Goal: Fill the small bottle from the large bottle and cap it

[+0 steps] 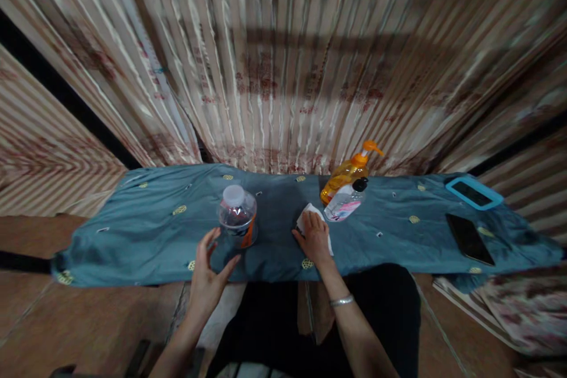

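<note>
A blue cloth covered the table before a striped curtain. The right hand pressed flat on a white tissue mid-cloth; the left hand, fingers spread, hovered near a jar. Two bottles stood just right; both cloth ends lay open.

Water bottle stands on the tabletop, just beyond the left hand fingers. Folded cloth lies under the right hand. Pump bottle and small bottle sit just beyond-right of those fingers. Two phones lie far right.
</note>
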{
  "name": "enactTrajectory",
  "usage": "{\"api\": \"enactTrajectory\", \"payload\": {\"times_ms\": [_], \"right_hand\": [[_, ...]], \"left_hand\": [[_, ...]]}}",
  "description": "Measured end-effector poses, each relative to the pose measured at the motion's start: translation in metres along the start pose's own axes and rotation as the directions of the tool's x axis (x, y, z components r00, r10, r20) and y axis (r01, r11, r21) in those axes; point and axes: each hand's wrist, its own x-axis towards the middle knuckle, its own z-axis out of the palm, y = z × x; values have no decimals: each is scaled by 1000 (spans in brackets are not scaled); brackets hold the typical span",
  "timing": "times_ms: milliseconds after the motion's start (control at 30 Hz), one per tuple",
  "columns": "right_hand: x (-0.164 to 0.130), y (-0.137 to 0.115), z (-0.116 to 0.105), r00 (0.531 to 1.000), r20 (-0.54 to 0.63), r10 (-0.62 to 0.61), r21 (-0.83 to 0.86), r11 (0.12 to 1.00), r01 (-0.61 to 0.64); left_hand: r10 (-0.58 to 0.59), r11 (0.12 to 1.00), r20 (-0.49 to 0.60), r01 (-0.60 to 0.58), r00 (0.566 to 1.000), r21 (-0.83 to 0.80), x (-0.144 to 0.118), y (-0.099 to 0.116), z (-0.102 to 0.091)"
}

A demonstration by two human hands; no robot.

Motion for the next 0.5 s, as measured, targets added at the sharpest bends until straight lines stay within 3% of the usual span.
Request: {"api": "enactTrajectory", "payload": {"times_ms": [100,167,333,400,500], "right_hand": [[6,-4,-1,997,-5,80,-6,997,-80],[8,-5,-6,993,-9,121,27,992,-120],[15,-17,-26,994,18,109,263,958,-110],[20,-36,-34,998,33,60,403,913,-68],[27,-86,-46,999,7,-32,614,789,21]], "left_hand": [[103,994,-10,-103,995,-40,23,8,21],[111,992,20,-110,994,-68,35,11,37],[105,988,-23,-107,994,-108,53,12,59],[88,991,-51,-93,995,-101,58,13,62],[65,994,-82,-72,995,-82,63,15,64]]}}
